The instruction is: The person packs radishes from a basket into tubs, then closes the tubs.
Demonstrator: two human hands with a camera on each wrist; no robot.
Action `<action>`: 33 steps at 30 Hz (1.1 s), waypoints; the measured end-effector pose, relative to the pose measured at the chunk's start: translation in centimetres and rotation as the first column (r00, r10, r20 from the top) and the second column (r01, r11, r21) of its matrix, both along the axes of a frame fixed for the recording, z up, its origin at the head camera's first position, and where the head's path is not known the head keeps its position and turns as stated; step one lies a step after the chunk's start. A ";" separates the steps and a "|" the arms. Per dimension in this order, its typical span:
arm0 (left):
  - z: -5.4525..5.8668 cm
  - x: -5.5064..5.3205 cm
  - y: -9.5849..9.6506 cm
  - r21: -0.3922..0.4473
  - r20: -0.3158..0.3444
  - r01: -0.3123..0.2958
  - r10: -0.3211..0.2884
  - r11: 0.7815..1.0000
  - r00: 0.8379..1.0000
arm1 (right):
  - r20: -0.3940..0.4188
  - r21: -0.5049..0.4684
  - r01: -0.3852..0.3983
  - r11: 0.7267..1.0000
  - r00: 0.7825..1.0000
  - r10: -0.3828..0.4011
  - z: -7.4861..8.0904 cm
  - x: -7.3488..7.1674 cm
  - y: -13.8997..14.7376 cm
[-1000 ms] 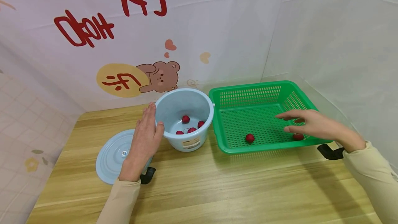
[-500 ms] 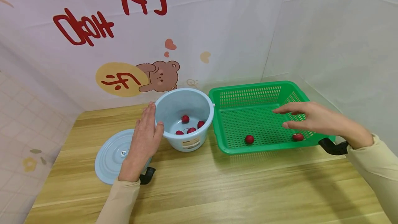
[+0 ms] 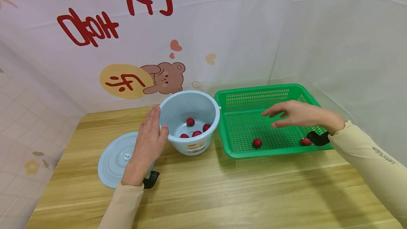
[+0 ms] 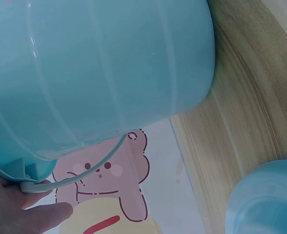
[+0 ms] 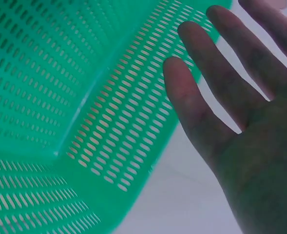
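My left hand (image 3: 146, 147) rests its straight fingers against the left rim of a light blue bucket (image 3: 178, 145). In the left wrist view, fingers (image 4: 48, 217) show at the rim beside the bucket's thin handle (image 4: 92, 170). Several small round red fruits (image 3: 190, 122) lie inside the bucket. My right hand (image 3: 300, 113) hovers over a green plastic basket (image 3: 225, 130), fingers spread and holding nothing, as the right wrist view confirms. Down in the basket lie two more red fruits, one near the front middle (image 3: 257, 143) and one at the right (image 3: 306, 141), partly behind the wrist strap.
A round light blue lid (image 3: 111, 162) lies on the wooden table (image 3: 203, 193), partly under my left forearm. Bucket and basket stand side by side close to the back wall (image 3: 248, 45), which carries a printed bear and red lettering.
Over the last second my right hand has lifted, and it has now shifted left over the basket. My left hand has stayed at the bucket rim, and the fruits have not moved.
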State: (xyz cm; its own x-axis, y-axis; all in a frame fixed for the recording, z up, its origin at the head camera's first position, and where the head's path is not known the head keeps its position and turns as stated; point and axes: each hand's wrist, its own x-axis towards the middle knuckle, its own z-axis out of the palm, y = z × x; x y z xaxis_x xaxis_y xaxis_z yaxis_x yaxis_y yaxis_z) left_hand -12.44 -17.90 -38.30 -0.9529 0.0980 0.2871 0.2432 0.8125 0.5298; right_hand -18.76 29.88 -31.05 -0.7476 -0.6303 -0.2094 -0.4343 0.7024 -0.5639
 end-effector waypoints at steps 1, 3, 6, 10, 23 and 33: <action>0.0 0.0 0.0 0.000 0.002 0.001 -0.001 1.000 1.000 | 0.023 -0.004 -0.003 1.000 1.000 0.004 -0.3 -0.2 -0.2; 0.0 0.0 0.0 -0.002 0.006 0.003 -0.003 1.000 1.000 | 0.062 -0.007 -0.014 1.000 0.998 0.014 -1.0 -0.7 -0.6; 0.0 -0.1 0.0 -0.005 0.006 0.007 -0.007 1.000 1.000 | 0.113 -0.014 -0.034 0.999 0.993 0.036 -1.8 -1.2 -1.2; 0.0 -0.1 -0.1 -0.013 0.005 0.004 -0.004 1.000 1.000 | 0.180 -0.021 -0.081 0.996 0.980 0.084 -3.0 -1.9 -2.1; 0.2 0.1 0.0 -0.019 0.007 0.002 -0.002 1.000 1.000 | 0.427 0.017 -0.181 0.983 0.891 0.157 -5.8 -2.9 -3.2; 0.2 0.0 0.0 -0.032 0.001 -0.003 0.003 0.999 1.000 | 0.454 -0.006 -0.207 0.978 0.871 0.187 -6.6 -2.7 -3.7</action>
